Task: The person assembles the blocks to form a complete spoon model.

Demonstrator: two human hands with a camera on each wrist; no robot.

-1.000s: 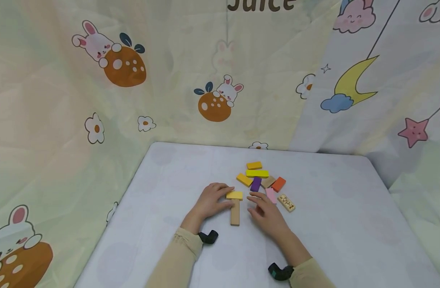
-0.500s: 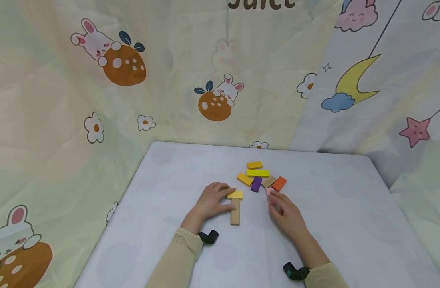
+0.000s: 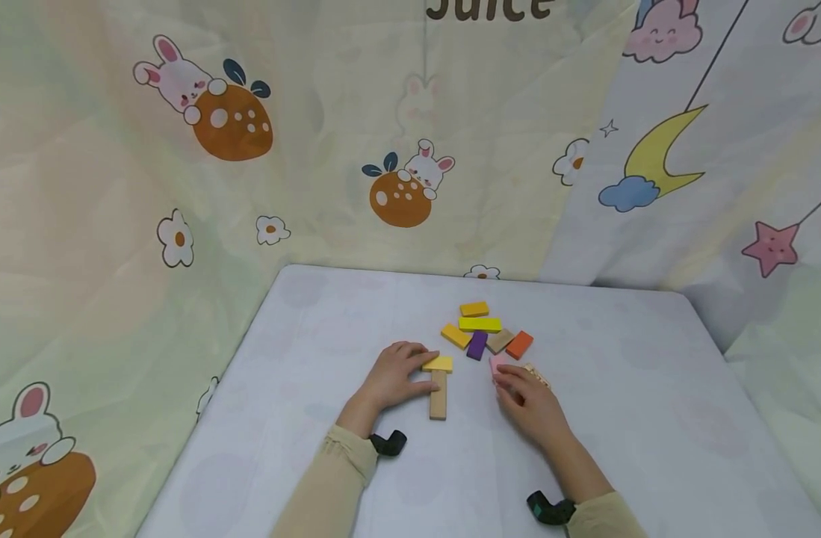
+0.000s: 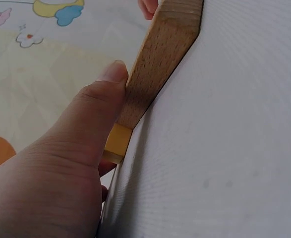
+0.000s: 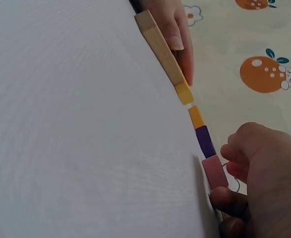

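Note:
My left hand (image 3: pixel 398 373) rests beside two toy blocks, its fingers lightly bent. Its index finger lies at the yellow block (image 3: pixel 438 365) and its thumb touches the long natural-wood block (image 3: pixel 438 403). These two blocks meet in a T shape. My right hand (image 3: pixel 530 400) has bent fingers at the pink block (image 3: pixel 497 363), which lies on the table. In the right wrist view, a fingertip (image 5: pixel 227 198) presses one end of the pink block (image 5: pixel 215 171). The hand partly covers a pale patterned block (image 3: pixel 536 376) behind it.
Beyond the hands lie several blocks: purple (image 3: pixel 477 346), orange (image 3: pixel 520 344), wooden (image 3: pixel 500 341), bright yellow (image 3: pixel 480 324) and two amber ones (image 3: pixel 456 335). They sit on a white-covered table (image 3: pixel 625 418). A printed cloth (image 3: pixel 316 134) hangs behind the table.
My right hand has moved right to the pink block, which has then shifted slightly toward me and leftward with the fingers. The left hand stays at the yellow and wooden blocks.

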